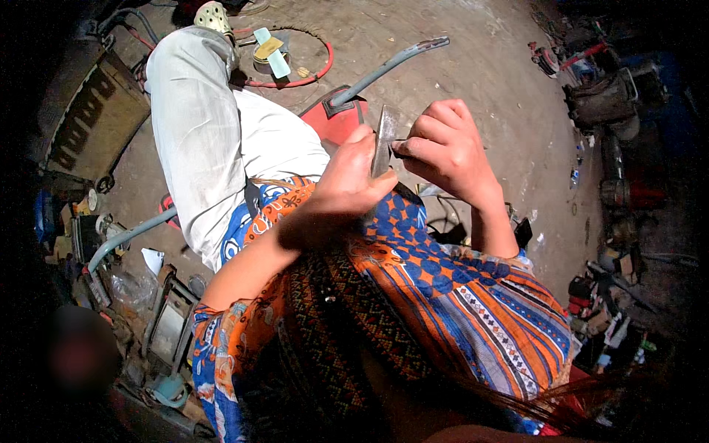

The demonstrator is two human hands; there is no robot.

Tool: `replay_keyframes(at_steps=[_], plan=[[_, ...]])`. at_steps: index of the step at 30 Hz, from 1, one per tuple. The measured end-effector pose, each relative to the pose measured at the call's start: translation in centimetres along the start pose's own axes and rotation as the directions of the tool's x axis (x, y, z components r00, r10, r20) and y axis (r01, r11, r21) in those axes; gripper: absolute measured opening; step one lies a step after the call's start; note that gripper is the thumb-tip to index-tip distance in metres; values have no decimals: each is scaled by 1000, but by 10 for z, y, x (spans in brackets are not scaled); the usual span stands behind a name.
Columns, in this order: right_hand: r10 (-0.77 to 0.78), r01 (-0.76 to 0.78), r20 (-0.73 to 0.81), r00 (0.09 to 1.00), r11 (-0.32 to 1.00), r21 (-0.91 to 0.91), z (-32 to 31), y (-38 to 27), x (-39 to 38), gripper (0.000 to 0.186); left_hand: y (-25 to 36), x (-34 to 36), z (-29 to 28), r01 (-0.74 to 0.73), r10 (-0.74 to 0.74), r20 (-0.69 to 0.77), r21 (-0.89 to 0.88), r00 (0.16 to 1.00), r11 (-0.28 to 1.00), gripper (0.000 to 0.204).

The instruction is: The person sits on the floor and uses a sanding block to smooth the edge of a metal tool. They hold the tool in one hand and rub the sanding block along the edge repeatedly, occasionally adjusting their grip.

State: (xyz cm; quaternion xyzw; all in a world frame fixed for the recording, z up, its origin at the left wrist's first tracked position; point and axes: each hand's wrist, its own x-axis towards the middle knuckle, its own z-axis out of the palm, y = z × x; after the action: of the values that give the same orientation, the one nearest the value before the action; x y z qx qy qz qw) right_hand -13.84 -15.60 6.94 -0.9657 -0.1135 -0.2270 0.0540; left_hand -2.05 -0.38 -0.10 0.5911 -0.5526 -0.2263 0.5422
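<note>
Got a flat metal piece [382, 140] in my left hand [351, 171], probably stiff so edges are best, right hand [448, 151] pinching some dark bit [396, 147].

So the main thing here is a narrow, flat strip of grey metal [383, 138], kinda scuffed-looking, gripped in the left hand [351, 173] with its long side running near to far and the far end poking free. Just right of it there's a small dark piece [397, 147], pinched in the right hand [448, 151], maybe touching the strip, hard to tell.
</note>
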Motion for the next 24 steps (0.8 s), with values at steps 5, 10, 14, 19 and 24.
replay_keyframes(at_steps=[5, 10, 14, 19, 24], plan=[[-13, 12, -49, 999, 1000, -10, 2, -2, 11, 20, 2, 1, 2, 8, -13, -52, -83, 999, 997, 34], [15, -15, 9, 1000, 1000, 9, -2, -5, 4, 19, 0, -3, 5, 112, -112, 3, -7, 994, 994, 34], [39, -41, -73, 997, 999, -18, 6, -7, 9, 18, 0, 1, 3, 47, -49, -53, -38, 997, 998, 36], [166, -159, -87, 982, 984, 80, 2, 8, -4, 25, 13, -1, 4, 17, -44, -115, -225, 992, 974, 31], [256, -255, 9, 967, 962, 101, 6, 19, -15, 20, 9, -3, -4, 127, -129, -22, -94, 991, 988, 27]])
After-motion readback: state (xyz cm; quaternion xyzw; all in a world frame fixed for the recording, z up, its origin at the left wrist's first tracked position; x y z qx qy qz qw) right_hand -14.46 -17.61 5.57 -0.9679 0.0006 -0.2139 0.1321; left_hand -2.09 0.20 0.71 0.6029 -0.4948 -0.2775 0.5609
